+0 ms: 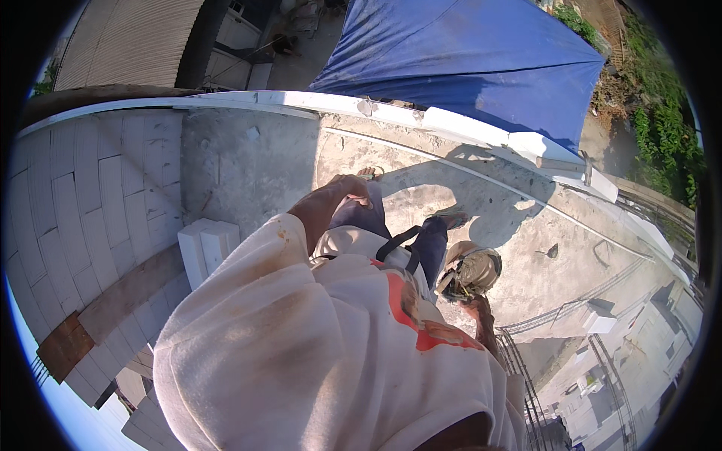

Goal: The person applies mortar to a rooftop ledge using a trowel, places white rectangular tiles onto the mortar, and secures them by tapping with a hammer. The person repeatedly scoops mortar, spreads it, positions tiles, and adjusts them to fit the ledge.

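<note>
My left hand (352, 188) hangs in front of my left thigh, its fingers curled; whatever they may hold is hidden. Low at my right side, my right hand (476, 307) grips the near edge of a tan, dirt-crusted, bucket-like container (472, 272). Its dark rim shows, and its contents are hard to make out. A black strap (398, 244) loops at my waist, below my stained white shirt (301, 331). Both sandalled feet stand on the rough grey concrete floor (519, 263).
A pale block wall (90, 203) rises at left, with white blocks (209, 246) near it. A thin white strip (481, 169) crosses the floor. Steel bars (523, 376) and another white block (599, 319) lie at right. Beyond the white ledge (391, 111) spreads a blue tarp (466, 60).
</note>
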Tool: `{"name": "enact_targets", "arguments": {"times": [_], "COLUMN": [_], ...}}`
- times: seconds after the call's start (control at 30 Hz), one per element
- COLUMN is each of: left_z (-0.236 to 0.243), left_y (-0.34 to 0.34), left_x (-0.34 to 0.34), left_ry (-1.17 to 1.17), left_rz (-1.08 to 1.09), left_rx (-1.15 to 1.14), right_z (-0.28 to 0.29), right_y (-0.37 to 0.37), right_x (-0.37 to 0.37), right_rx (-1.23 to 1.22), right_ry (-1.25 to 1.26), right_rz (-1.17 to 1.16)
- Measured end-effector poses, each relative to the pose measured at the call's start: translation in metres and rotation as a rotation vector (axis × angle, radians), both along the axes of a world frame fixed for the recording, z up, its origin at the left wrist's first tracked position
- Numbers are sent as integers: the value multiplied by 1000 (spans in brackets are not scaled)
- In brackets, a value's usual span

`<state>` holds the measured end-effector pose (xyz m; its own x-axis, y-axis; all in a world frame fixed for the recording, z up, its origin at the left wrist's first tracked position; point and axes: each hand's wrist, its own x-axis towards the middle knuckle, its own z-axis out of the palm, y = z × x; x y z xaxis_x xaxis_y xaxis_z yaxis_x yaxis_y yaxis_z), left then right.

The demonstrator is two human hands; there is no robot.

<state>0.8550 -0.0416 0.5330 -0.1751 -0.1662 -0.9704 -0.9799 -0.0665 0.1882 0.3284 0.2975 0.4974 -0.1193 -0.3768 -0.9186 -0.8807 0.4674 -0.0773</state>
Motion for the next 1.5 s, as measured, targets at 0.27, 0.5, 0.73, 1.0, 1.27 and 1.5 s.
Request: {"name": "enact_targets", "arguments": {"times": [0.27, 0.5, 0.73, 1.0, 1.27, 1.5], "left_z": [-78, -103, -63, -54, -126, -170], "left_y": [24, 122, 150, 177, 159, 131], "left_x": [234, 419, 386, 392, 510, 474], "left_ry": [-38, -11, 53, -115, -24, -209], "left_rz": [51, -235, 401, 145, 301, 237], "left_rx": [-222, -175, 85, -102, 231, -315], "right_z": [-42, -50, -137, -209, -232, -229], "right_y": [9, -68, -98, -114, -130, -211], "right_x": [53, 214, 304, 398, 433, 385], "right_rx": [49, -92, -91, -122, -75, -1202], "right_ry": [-4, -66, -19, 55, 106, 756], "right_rz": [72, 274, 209, 185, 177, -147]}}
